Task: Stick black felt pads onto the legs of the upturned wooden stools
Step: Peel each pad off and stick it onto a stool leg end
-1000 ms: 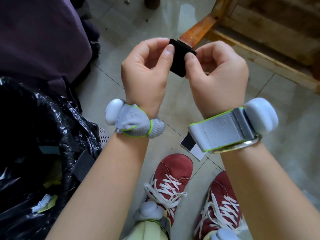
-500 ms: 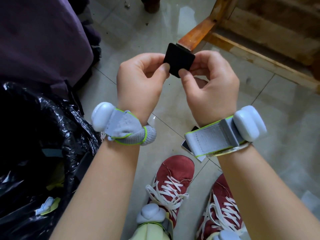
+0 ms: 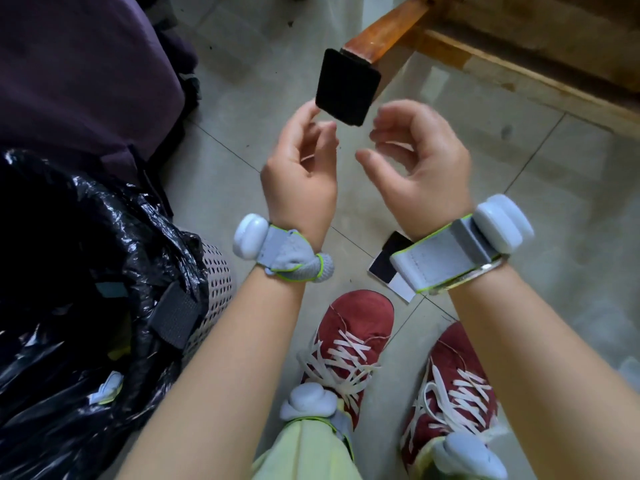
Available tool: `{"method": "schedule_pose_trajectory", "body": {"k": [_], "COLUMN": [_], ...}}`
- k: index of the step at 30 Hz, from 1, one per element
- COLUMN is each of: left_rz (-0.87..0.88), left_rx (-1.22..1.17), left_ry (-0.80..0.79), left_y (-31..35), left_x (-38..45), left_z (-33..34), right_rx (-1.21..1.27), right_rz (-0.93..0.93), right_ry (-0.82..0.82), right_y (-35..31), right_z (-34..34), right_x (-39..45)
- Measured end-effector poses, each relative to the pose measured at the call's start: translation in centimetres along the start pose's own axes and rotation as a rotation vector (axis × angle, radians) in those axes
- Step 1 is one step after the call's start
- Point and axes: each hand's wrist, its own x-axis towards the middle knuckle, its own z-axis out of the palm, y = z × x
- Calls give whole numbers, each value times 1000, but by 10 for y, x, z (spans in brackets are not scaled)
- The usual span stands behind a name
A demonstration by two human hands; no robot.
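Centre of the frame, both hands are up w/ nothing in them. Left hand point(image 3: 300, 174) has its fingers loosely curled, one fingertip right at the lower left corner of the black felt pad point(image 3: 347, 87), can't tell if it's actually touching. Right hand point(image 3: 423, 164) sits just right of it and below the pad, fingers curled in a relaxed way, clear of the pad, a bit blurry.

Pad itself sits on the end of the wooden stool leg point(image 3: 382, 31), which runs off toward the top right, where the rest of the stool's frame point(image 3: 519, 64) lies on the tile floor point(image 3: 242, 188).

Both wrists have grey straps w/ white pucks on them, left wristband point(image 3: 277, 252) and right wristband point(image 3: 460, 252). Just under the right wrist there's a sheet w/ black pads point(image 3: 389, 268) on the floor, partly hidden by the strap.

Bottom of the frame: two red shoes w/ white laces, left shoe point(image 3: 353, 334) and right shoe point(image 3: 457, 382).

Left side: a bin lined w/ a black plastic bag point(image 3: 76, 289), and upper left some dark purple fabric point(image 3: 79, 64).
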Motion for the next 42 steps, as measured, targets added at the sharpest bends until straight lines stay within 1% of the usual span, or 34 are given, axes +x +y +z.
{"method": "schedule_pose_trajectory", "body": {"k": [1,2,3,5,7,9,10,12,14,17,18,19,21,23,26,28,29,32,34,36,40,42], "left_rz": [-26,-66,-114,-190,-188,-126,-83,10,99,188,187,131,24,44,56,62,52,107,109,139,236,220], "left_rx": [68,165,270,504,721,863,932,1057,1124,1148,1141,1090,996,973,978,987,984,990,968,1007,1080,1118], "left_ry": [3,-40,-124,-393,-658,-847,-931,-1049,-1075,-1040,-1037,-1018,-967,-1011,-1036,-993,-979,-1066,-1056,-1033,-1147,-1175], "left_y": [-13,-27,-42,-69,-88,-97,-99,-103,-107,-113,-114,-114,-117,-122,-129,-129,-129,-130,-129,-128,-121,-117], "left_x": [-6,-14,-21,-40,-57,-69,-73,-75,-78,-83,-84,-83,-81,-80,-81,-81,-80,-83,-83,-83,-81,-80], "left_z": [6,13,16,28,38,47,53,57,61,64,65,66,66,67,68,68,69,70,69,70,68,72], "right_rx": [-45,-120,-206,-399,-541,-605,-616,-614,-645,-744,-760,-761,-755,-752,-746,-764,-772,-774,-756,-713,-519,-439], "right_rz": [46,106,185,408,563,596,581,535,559,604,616,616,579,518,472,463,466,420,389,377,473,522], "right_ry": [-33,-61,-100,-237,-386,-474,-483,-485,-495,-594,-611,-599,-517,-464,-574,-606,-588,-498,-473,-459,-353,-300], "right_y": [15,33,52,91,123,140,145,147,147,152,153,155,155,155,156,155,154,153,152,152,151,147], "right_z": [-3,-9,-13,-26,-38,-44,-47,-42,-38,-40,-44,-47,-52,-54,-47,-39,-38,-38,-38,-37,-38,-44], "right_x": [-6,-17,-27,-53,-81,-103,-110,-115,-117,-117,-116,-115,-112,-110,-104,-101,-101,-103,-103,-104,-111,-112]}}
